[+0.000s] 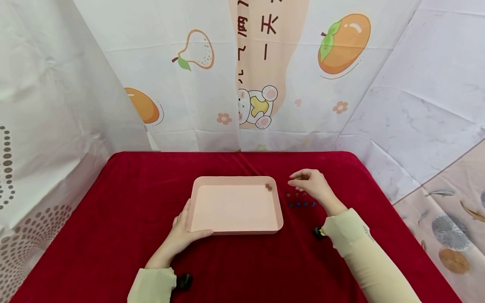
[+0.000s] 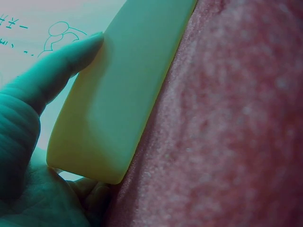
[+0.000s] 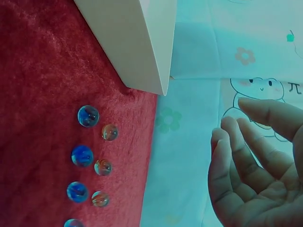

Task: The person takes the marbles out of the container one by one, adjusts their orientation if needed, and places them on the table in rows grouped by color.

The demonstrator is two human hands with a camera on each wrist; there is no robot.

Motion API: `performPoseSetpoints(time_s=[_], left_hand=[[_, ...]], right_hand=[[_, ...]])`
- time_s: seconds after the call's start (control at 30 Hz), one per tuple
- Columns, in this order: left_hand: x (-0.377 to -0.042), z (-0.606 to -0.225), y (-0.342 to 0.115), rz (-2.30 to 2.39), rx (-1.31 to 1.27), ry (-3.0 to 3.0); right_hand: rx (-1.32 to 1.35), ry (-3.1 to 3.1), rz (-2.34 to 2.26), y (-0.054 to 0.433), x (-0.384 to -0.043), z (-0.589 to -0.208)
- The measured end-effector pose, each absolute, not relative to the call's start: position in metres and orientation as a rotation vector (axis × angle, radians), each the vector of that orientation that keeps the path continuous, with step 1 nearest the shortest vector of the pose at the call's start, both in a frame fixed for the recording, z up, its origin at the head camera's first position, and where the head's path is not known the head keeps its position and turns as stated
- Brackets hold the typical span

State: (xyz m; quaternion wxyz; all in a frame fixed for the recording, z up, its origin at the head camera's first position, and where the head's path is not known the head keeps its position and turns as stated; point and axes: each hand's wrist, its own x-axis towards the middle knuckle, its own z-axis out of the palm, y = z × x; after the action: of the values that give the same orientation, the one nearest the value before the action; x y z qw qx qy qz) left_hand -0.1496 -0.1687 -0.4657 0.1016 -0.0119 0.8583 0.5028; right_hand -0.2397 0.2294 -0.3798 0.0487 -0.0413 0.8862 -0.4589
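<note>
A shallow pale pink tray (image 1: 233,208) lies on the red cloth, a few small brownish marbles (image 1: 268,187) in its far right corner. My left hand (image 1: 181,231) grips the near left corner, with the thumb along the front wall and the fingers along the left side. To the right of the tray, my right hand (image 1: 312,185) hovers over the far side of two rows of glass marbles. Its fingers are loosely bent, thumb apart, nothing between them in the right wrist view. Several blue marbles (image 3: 82,155) form the nearer row; three clear orange-streaked marbles (image 3: 102,167) form the farther one.
Red velvet cloth (image 1: 242,269) covers the table. Behind its far edge hangs a white curtain (image 1: 163,50) printed with fruit and a cartoon animal. Pale sheets hang at both sides. A black wrist device (image 1: 184,281) sits by the left sleeve.
</note>
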Motion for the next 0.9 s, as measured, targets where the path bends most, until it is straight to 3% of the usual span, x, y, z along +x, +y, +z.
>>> performPoseSetpoints(time_s=[0.9], left_hand=[[-0.149, -0.465, -0.17, 1.478, -0.05, 2.518]], right_hand=[[-0.282, 2.875, -0.966, 0.182, -0.25, -0.382]])
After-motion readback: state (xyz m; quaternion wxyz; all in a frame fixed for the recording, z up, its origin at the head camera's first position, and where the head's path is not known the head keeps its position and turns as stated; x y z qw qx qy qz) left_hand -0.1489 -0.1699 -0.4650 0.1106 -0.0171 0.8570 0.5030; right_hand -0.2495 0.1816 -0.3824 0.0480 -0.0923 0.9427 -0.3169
